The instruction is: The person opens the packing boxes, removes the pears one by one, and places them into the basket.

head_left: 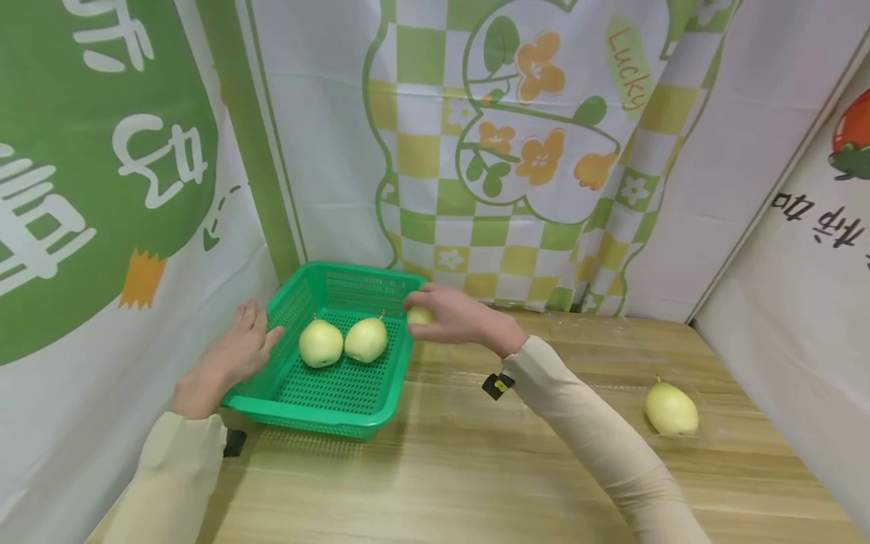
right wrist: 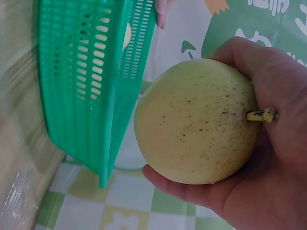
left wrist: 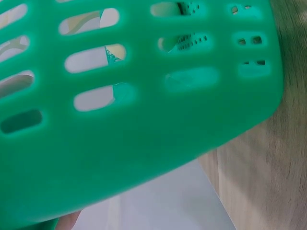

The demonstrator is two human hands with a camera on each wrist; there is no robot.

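My right hand [head_left: 451, 313] grips a pale yellow-green pear [right wrist: 196, 122] just above the right rim of a green plastic basket [head_left: 326, 419]. The held pear's brown stem [right wrist: 261, 115] points toward the palm in the right wrist view. Two more pears, one on the left [head_left: 321, 344] and one on the right [head_left: 366, 339], sit side by side inside the basket. At the basket's left rim rests my left hand [head_left: 234, 351], fingers extended and thumb over the edge. The basket's slotted wall [left wrist: 144, 143] hides most of that hand in the left wrist view.
Another pear [head_left: 671, 408] lies at the right of the wooden table [head_left: 476, 468], on what looks like clear plastic. A checkered, flower-printed curtain [head_left: 510, 189] hangs behind. Printed sheets stand at left [head_left: 231, 264] and right [head_left: 802, 302].
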